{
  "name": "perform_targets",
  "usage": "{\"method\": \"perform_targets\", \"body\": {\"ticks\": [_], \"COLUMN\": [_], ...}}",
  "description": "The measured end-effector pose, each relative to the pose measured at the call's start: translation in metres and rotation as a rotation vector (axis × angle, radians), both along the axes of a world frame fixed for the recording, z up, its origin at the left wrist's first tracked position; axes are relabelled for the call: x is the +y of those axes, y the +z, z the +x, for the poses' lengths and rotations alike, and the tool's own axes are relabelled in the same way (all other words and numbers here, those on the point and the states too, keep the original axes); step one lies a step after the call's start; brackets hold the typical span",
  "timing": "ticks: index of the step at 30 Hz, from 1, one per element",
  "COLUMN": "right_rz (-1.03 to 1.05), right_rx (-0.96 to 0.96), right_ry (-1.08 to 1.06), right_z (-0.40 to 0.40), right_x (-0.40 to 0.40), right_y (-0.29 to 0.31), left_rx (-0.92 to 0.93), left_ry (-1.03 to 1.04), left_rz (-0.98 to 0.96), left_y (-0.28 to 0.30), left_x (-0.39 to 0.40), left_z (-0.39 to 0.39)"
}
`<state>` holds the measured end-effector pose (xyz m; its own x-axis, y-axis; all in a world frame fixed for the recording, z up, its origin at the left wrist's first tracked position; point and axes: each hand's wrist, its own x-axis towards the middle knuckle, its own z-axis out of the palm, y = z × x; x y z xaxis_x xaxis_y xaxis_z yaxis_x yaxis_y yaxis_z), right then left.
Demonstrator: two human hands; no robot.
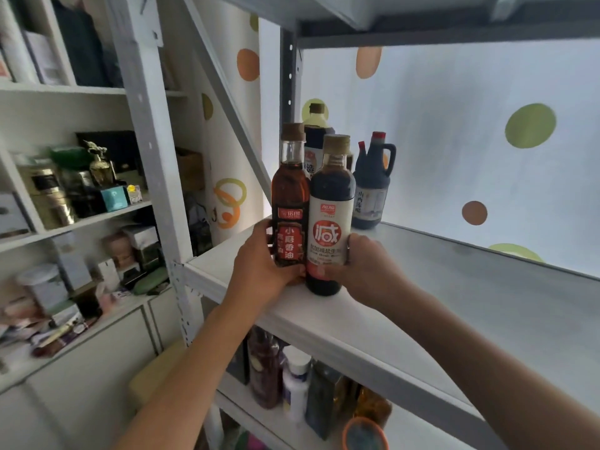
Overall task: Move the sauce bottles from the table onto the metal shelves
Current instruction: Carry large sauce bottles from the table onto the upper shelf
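My left hand (259, 261) grips a sesame oil bottle (290, 203) with reddish oil, a red label and a tan cap. My right hand (367, 264) grips a dark soy sauce bottle (331, 219) with a white and red label. Both bottles stand upright, side by side, near the front left corner of the white metal shelf (422, 306). Behind them on the same shelf stand a tall dark bottle (316, 134) and a dark jug with a handle (371, 186).
The shelf stretches bare to the right, with a dotted wall behind. A grey shelf upright (287, 76) rises behind the bottles. The lower shelf (259, 417) holds several bottles and jars. A white cabinet with cluttered shelves (65, 222) stands on the left.
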<state>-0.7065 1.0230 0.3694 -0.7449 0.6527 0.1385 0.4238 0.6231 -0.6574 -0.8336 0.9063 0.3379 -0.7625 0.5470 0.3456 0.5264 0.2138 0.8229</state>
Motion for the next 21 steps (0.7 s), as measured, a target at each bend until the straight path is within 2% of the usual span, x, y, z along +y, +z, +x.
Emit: {"method": "perform_targets", "body": {"ticks": [6, 12, 21], "right_rz": [-0.104, -0.027, -0.136], "right_rx": [0.059, 0.089, 0.366], "right_ry": [0.056, -0.061, -0.179], "right_z": [-0.032, -0.088, -0.125], "right_x": [0.035, 0.071, 0.082], "right_y": [0.007, -0.008, -0.030], "left_rx": [0.070, 0.139, 0.085], "left_ry": [-0.010, 0.052, 0.061], "left_rz": [-0.074, -0.148, -0.082], "left_y": [0.008, 0.016, 0.010], "left_x": [0.031, 0.073, 0.104], "left_z": [-0.032, -0.072, -0.105]}}
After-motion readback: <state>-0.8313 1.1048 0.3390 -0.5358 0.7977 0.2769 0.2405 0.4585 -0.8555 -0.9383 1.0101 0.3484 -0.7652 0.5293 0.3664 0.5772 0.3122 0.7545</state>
